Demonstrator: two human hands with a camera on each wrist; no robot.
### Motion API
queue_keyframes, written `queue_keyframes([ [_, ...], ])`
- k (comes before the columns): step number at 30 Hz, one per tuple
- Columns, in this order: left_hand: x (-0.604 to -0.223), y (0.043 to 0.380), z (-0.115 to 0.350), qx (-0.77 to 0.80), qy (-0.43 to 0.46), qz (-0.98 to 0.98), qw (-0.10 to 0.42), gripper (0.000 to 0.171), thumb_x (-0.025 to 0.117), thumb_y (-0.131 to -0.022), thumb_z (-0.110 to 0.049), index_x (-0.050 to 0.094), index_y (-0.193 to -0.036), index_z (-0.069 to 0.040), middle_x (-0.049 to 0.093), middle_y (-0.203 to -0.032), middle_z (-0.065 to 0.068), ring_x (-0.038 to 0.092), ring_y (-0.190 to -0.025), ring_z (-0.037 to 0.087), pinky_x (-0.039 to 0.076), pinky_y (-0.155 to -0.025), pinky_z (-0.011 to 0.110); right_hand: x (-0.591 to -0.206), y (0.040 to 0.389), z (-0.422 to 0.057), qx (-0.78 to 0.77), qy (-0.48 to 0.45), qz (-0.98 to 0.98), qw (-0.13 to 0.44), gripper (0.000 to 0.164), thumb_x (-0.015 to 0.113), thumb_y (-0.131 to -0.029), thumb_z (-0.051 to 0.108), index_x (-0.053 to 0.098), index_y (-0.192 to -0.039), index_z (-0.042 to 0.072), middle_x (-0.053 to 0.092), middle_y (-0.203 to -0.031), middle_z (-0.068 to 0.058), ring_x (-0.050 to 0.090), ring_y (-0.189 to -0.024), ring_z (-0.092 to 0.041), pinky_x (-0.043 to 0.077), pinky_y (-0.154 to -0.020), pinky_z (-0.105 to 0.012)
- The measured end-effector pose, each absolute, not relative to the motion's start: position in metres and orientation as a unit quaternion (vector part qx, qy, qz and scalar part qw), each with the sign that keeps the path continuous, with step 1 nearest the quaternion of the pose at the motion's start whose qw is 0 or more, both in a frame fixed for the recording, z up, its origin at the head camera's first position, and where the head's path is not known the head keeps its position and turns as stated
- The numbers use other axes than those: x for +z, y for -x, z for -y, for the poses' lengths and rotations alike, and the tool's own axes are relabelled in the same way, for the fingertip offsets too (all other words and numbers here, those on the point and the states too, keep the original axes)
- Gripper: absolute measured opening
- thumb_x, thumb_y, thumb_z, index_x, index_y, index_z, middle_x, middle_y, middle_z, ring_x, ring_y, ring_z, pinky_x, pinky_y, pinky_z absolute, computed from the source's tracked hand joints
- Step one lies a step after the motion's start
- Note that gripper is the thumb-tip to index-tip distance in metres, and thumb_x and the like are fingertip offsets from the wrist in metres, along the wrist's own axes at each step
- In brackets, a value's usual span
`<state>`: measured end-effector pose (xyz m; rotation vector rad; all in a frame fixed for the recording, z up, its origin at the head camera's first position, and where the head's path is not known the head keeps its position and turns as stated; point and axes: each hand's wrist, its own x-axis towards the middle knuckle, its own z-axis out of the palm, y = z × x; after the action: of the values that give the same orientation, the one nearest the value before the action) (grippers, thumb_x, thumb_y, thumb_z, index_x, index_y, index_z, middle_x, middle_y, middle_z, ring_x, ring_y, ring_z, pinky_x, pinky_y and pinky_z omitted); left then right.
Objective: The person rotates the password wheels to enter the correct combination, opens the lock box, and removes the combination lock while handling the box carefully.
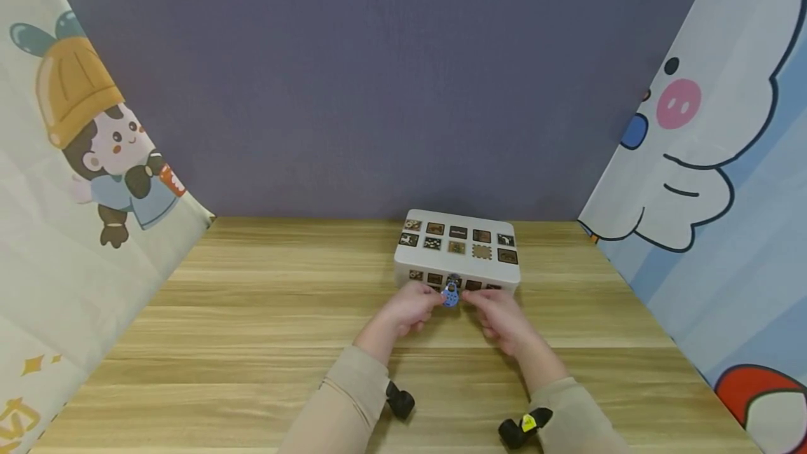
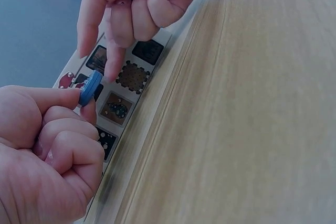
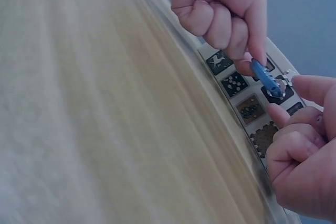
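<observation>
A small blue padlock [image 1: 450,296] is at the front clasp [image 1: 454,279] of a white box with small picture squares [image 1: 456,233]. Its silver shackle is up against the clasp; whether it passes through, I cannot tell. My left hand [image 1: 412,305] pinches the padlock's left edge between thumb and index finger, the other fingers curled in. To the right of the padlock is my right hand [image 1: 499,314], its thumb and index finger held apart with nothing between them. In the right wrist view, a small gap separates those fingertips [image 3: 276,113] from the padlock [image 3: 266,78].
The box stands near the back of a wood-grain table [image 1: 284,314], before a grey-blue panel [image 1: 378,90]. Cartoon-printed sheets flank the table on the left [image 1: 38,230] and right [image 1: 706,209]. Black wrist devices sit at the left cuff [image 1: 400,400] and right cuff [image 1: 523,427].
</observation>
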<state>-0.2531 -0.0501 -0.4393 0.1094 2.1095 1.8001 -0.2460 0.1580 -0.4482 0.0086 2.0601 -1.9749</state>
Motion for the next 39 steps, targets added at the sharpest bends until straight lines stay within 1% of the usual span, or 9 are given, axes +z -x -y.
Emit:
queue_keyframes([
  [10, -0.44, 0.253, 0.05, 0.646, -0.037, -0.74, 0.182, 0.022, 0.062, -0.099, -0.013, 0.07, -0.102, 0.008, 0.037, -0.053, -0.007, 0.031, -0.043, 0.006, 0.03, -0.04, 0.02, -0.452, 0.244, -0.146, -0.673, 0.011, -0.727, 0.132, 0.035, 0.069, -0.096, 0.019, 0.067, -0.118, -0.008, 0.038, -0.056, 0.007, 0.028, -0.044, -0.006, 0.026, -0.039, -0.02],
  [14, -0.438, 0.253, 0.05, 0.645, -0.035, -0.741, 0.183, 0.021, 0.062, -0.099, -0.013, 0.07, -0.101, 0.006, 0.036, -0.053, -0.007, 0.031, -0.043, 0.006, 0.03, -0.04, 0.02, -0.453, 0.243, -0.143, -0.671, 0.013, -0.731, 0.128, 0.032, 0.067, -0.097, 0.017, 0.067, -0.116, -0.008, 0.038, -0.057, 0.007, 0.028, -0.045, -0.006, 0.026, -0.039, -0.02],
  [20, -0.437, 0.252, 0.049, 0.64, -0.038, -0.745, 0.182, 0.022, 0.062, -0.099, -0.013, 0.07, -0.1, 0.008, 0.036, -0.053, -0.008, 0.031, -0.043, 0.006, 0.03, -0.04, 0.02, -0.453, 0.241, -0.14, -0.673, 0.003, -0.729, 0.126, 0.024, 0.064, -0.098, 0.014, 0.068, -0.11, -0.007, 0.036, -0.056, 0.006, 0.027, -0.045, -0.007, 0.024, -0.039, -0.021],
  [27, -0.437, 0.251, 0.049, 0.633, -0.036, -0.752, 0.181, 0.021, 0.063, -0.099, -0.015, 0.071, -0.1, 0.004, 0.037, -0.053, -0.008, 0.032, -0.043, 0.006, 0.031, -0.04, 0.02, -0.453, 0.241, -0.139, -0.675, 0.0, -0.727, 0.128, 0.024, 0.063, -0.098, 0.014, 0.067, -0.11, -0.006, 0.035, -0.056, 0.005, 0.026, -0.045, -0.008, 0.024, -0.04, -0.021],
  [31, -0.438, 0.252, 0.049, 0.634, -0.039, -0.75, 0.183, 0.023, 0.062, -0.1, -0.015, 0.07, -0.1, 0.006, 0.036, -0.053, -0.008, 0.031, -0.043, 0.006, 0.031, -0.04, 0.021, -0.453, 0.242, -0.139, -0.677, 0.0, -0.724, 0.129, 0.024, 0.063, -0.098, 0.014, 0.068, -0.11, -0.007, 0.034, -0.056, 0.005, 0.026, -0.045, -0.008, 0.024, -0.04, -0.021],
  [39, -0.438, 0.252, 0.049, 0.631, -0.042, -0.752, 0.186, 0.02, 0.061, -0.1, -0.014, 0.072, -0.1, 0.003, 0.036, -0.053, -0.007, 0.031, -0.043, 0.007, 0.031, -0.04, 0.021, -0.452, 0.242, -0.14, -0.681, -0.002, -0.72, 0.137, 0.024, 0.062, -0.099, 0.014, 0.067, -0.11, -0.007, 0.034, -0.056, 0.005, 0.026, -0.045, -0.007, 0.024, -0.04, -0.021],
])
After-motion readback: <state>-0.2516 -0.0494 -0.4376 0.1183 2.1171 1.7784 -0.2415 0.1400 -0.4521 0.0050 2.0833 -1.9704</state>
